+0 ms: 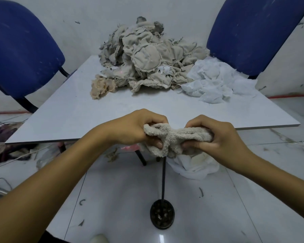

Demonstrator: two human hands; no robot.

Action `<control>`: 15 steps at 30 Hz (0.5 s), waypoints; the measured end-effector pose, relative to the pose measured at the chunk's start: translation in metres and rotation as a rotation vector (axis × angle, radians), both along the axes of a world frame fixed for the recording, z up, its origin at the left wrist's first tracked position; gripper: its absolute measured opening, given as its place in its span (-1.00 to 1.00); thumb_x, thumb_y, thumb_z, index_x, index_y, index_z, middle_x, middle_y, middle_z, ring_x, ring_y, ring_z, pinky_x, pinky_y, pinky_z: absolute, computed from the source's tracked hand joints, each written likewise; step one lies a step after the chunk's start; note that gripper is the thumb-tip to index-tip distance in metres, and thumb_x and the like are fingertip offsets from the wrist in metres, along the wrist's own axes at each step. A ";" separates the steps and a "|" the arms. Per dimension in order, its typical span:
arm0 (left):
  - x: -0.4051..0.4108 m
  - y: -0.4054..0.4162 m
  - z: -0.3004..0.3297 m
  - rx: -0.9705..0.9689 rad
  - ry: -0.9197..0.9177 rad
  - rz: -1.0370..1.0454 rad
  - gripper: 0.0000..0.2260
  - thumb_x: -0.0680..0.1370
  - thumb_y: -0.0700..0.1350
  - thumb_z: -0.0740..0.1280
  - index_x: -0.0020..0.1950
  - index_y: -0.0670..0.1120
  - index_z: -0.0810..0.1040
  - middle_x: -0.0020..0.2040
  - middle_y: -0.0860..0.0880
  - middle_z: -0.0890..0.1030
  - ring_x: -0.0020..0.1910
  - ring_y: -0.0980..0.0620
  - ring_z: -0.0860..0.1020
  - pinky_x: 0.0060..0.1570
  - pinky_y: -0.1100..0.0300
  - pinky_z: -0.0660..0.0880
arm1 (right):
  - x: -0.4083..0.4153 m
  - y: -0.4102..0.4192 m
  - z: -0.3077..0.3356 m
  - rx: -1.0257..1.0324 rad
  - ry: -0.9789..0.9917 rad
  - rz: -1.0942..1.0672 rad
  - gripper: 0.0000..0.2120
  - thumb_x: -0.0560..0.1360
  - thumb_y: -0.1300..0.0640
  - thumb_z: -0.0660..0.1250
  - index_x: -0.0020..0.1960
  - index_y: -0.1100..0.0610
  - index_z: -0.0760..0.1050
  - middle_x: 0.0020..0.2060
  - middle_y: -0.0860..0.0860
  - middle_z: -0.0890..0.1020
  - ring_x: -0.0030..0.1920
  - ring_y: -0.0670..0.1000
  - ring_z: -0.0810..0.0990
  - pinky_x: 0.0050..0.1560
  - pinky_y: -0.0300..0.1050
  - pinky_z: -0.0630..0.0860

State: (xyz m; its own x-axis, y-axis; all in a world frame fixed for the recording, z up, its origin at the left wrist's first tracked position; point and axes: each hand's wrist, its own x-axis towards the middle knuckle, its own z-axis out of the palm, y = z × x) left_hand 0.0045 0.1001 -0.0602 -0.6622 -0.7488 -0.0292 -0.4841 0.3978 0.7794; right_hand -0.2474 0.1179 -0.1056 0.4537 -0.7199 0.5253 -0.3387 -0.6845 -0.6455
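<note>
cloth [175, 139], a fuzzy beige piece, is bunched between my hands, just in front of the table's [77, 111] near edge and held up off the floor. my left hand [135, 128] clamps one end, fingers curled over the top and thumb tucked beneath. my right hand [216, 137] pinches the other end, fingers folded round it. i judge i am midway through working this one piece, pulling or turning it, and it is not yet finished.

below the table's near edge a black rod [162, 213] rises from a round base on the floor toward the cloth. its top is hidden behind the bunched fabric, so i cannot tell whether the cloth sits on it or only hangs in front. a white heap [193, 167] lies on the floor under the table's near edge, partly covered by my right hand.

at the table's far side a big pile of beige pieces [147, 55] waits, which i take as most of the job left to do. a peach tuft [102, 87] lies at the pile's left foot and white scraps [216, 83] spread to its right.

beyond the table's far corners stand two blue chairs [19, 50], both cut off by the frame. the clutter under the table's left edge is too dim to name.
</note>
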 end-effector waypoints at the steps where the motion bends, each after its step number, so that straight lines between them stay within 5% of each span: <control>1: -0.001 0.001 -0.002 -0.023 0.008 0.010 -0.82 0.43 -0.42 0.47 -0.01 -0.27 0.61 -0.09 -0.18 0.64 -0.12 0.03 0.61 -0.05 0.08 0.60 | 0.001 0.001 0.001 -0.018 -0.012 -0.004 -0.74 0.36 -0.02 0.54 0.00 -0.05 0.57 -0.14 -0.19 0.66 -0.15 -0.12 0.63 -0.13 -0.30 0.49; 7: 0.003 0.008 -0.008 -0.084 0.305 0.143 -0.90 0.41 -0.37 0.46 -0.16 -0.27 0.57 -0.29 0.01 0.56 -0.30 0.14 0.49 -0.26 0.26 0.44 | 0.010 0.001 0.011 -0.151 -0.108 -0.031 -0.85 0.46 0.05 0.45 0.02 0.00 0.60 -0.10 -0.18 0.65 -0.13 -0.14 0.62 -0.12 -0.31 0.49; 12: 0.009 0.009 -0.016 -0.133 0.038 0.094 -0.85 0.41 -0.31 0.54 -0.12 -0.19 0.60 -0.23 0.02 0.62 -0.22 0.12 0.55 -0.18 0.18 0.48 | 0.015 0.001 0.002 -0.174 0.059 -0.025 -0.86 0.44 0.12 0.50 -0.02 0.12 0.65 -0.17 -0.18 0.62 -0.17 -0.20 0.58 -0.18 -0.33 0.43; 15: 0.004 0.014 -0.016 -0.044 0.095 0.115 -0.71 0.38 -0.10 0.58 0.04 -0.10 0.61 -0.07 -0.02 0.65 -0.05 -0.03 0.60 -0.04 0.02 0.52 | 0.021 0.001 -0.001 -0.180 0.104 -0.038 -0.91 0.42 0.15 0.49 -0.09 0.12 0.65 -0.23 -0.13 0.62 -0.22 -0.18 0.56 -0.24 -0.29 0.41</control>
State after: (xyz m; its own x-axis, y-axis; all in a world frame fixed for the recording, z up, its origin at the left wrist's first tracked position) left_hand 0.0082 0.1144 -0.0764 -0.5701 -0.8191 0.0640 -0.4529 0.3783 0.8073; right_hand -0.2265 0.1194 -0.1065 0.4860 -0.6365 0.5989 -0.4249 -0.7709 -0.4745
